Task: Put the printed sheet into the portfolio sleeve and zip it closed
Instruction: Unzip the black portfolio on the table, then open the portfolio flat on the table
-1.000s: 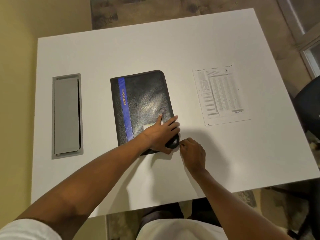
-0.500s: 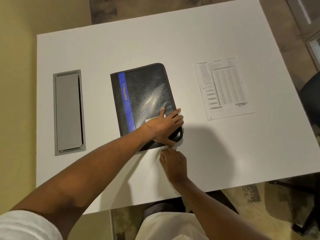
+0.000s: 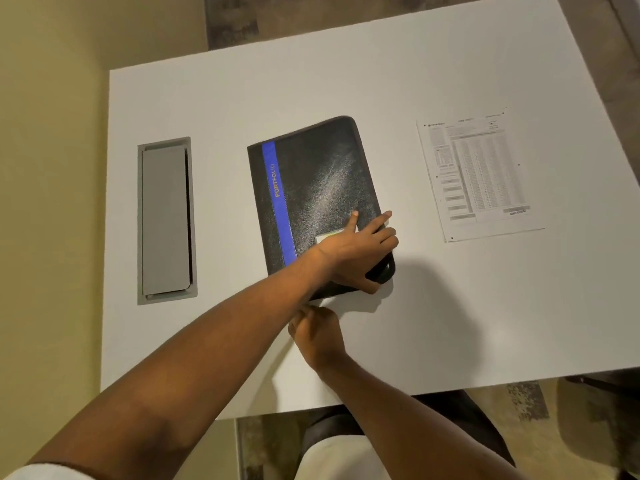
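Observation:
A black zip portfolio [image 3: 311, 188] with a blue stripe lies closed flat in the middle of the white table [image 3: 467, 306]. My left hand [image 3: 356, 251] presses on its near right corner, fingers straight and spread over the cover, thumb at the near edge. My right hand [image 3: 318, 332] is at the portfolio's near edge, partly under my left forearm, its fingertips curled and pinching the zipper pull, which is mostly hidden. The printed sheet [image 3: 479, 174] lies flat on the table to the right of the portfolio, apart from it and from both hands.
A grey rectangular cable hatch [image 3: 166, 220] is set into the table at the left. The table's near edge runs just below my right wrist. Part of a dark chair [image 3: 609, 386] shows at the lower right.
My right hand has slid left along the portfolio's near edge, from its right corner to under my left forearm. My left hand has kept pressing the same corner.

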`<move>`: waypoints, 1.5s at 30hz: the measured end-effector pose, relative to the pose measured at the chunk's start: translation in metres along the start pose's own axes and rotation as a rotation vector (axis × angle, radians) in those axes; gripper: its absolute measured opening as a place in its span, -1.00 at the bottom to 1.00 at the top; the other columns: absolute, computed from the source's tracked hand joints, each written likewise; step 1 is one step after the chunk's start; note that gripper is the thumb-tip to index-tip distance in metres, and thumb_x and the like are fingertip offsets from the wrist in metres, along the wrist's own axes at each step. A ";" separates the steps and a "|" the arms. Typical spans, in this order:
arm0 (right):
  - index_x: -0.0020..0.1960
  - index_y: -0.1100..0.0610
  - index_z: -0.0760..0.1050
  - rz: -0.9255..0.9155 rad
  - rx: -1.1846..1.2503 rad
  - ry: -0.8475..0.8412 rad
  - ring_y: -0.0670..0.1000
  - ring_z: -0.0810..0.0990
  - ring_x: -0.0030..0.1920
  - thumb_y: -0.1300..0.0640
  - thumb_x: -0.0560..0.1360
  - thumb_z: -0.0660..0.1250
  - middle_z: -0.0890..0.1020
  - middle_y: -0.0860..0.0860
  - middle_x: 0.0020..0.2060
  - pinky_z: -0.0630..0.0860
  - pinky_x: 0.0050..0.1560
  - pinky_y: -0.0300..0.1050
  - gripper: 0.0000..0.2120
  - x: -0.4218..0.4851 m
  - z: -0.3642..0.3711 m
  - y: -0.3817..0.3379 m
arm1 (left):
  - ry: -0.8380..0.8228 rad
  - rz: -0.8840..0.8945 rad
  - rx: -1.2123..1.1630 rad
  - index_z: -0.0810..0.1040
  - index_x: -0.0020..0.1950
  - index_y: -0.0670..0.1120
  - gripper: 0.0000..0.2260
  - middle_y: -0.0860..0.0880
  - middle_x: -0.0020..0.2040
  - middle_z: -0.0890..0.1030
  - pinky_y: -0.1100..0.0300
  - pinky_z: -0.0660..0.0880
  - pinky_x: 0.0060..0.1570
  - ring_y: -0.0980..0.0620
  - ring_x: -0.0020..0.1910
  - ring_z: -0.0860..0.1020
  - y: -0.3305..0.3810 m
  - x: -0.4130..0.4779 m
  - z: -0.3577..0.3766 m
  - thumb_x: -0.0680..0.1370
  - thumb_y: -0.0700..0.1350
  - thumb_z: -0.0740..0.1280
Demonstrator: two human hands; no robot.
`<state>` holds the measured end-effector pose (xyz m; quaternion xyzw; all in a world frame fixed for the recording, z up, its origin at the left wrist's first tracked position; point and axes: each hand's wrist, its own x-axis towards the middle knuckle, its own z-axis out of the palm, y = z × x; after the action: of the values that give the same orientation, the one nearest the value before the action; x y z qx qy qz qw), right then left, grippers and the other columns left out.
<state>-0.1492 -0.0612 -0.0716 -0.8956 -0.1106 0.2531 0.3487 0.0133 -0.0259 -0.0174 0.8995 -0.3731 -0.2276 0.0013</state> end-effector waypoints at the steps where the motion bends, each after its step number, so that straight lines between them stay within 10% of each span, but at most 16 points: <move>1: -0.02 0.26 0.61 0.040 0.045 -0.031 0.24 0.66 -0.06 0.18 0.62 0.26 0.68 0.22 -0.11 0.45 -0.21 -0.17 -0.81 0.000 0.002 0.002 | 0.005 -0.001 -0.006 0.36 0.42 -0.19 -0.25 -0.15 0.50 0.35 -0.56 0.21 0.44 -0.23 0.70 -0.02 0.001 -0.001 -0.001 0.48 0.34 0.39; 6: 0.24 0.18 0.61 -0.184 -0.252 0.030 0.16 0.69 0.13 0.02 0.66 0.29 0.72 0.13 0.11 0.63 0.15 0.08 -0.71 -0.004 -0.016 0.003 | 0.024 -0.014 -0.033 0.32 0.51 -0.16 -0.24 -0.15 0.59 0.31 -0.47 0.14 0.53 -0.21 0.70 -0.01 0.006 -0.014 -0.011 0.51 0.29 0.43; 18: 0.06 0.28 0.67 -0.233 -0.378 0.349 0.15 0.66 -0.12 0.29 0.50 0.50 0.70 0.19 -0.08 0.67 -0.05 0.07 -0.85 -0.022 -0.105 0.062 | 0.126 0.003 0.036 0.32 0.53 -0.12 -0.21 -0.14 0.57 0.36 -0.19 0.18 0.62 -0.16 0.66 0.18 0.006 -0.059 -0.046 0.55 0.45 0.22; 26: 0.67 0.07 0.07 -0.117 -0.530 -0.078 0.10 0.13 0.65 -0.03 0.68 0.19 0.06 0.04 0.68 0.25 0.59 0.05 -0.38 0.018 -0.135 0.048 | 0.557 -0.257 -0.049 0.56 0.06 -0.05 -0.72 0.01 0.12 0.59 -0.03 0.29 0.48 0.00 0.25 0.52 0.023 -0.111 -0.063 0.69 0.10 0.15; 36: 0.69 0.15 -0.17 -0.030 -0.704 -0.249 0.09 -0.09 0.69 -0.07 0.70 0.14 -0.15 0.09 0.69 0.14 0.63 -0.02 -0.27 0.017 -0.137 0.071 | 0.844 -0.659 -0.608 0.67 0.05 -0.07 -0.94 0.08 0.42 0.53 0.57 0.20 0.33 0.19 0.37 0.43 0.026 -0.178 -0.062 0.61 -0.18 0.42; 45: 0.67 0.20 -0.21 0.017 -0.921 -0.318 0.10 -0.10 0.69 -0.10 0.72 0.03 -0.15 0.08 0.69 -0.07 0.66 0.12 -0.30 0.024 -0.149 0.082 | 1.039 -0.964 -0.715 0.69 0.31 -0.15 -0.70 0.08 0.36 0.62 0.20 0.56 0.27 0.20 0.22 0.59 0.000 -0.248 -0.054 0.59 -0.33 0.43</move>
<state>-0.0483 -0.1971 -0.0422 -0.9080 -0.2555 0.3143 -0.1070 -0.1178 0.1316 0.1318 0.8980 0.2016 0.1398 0.3652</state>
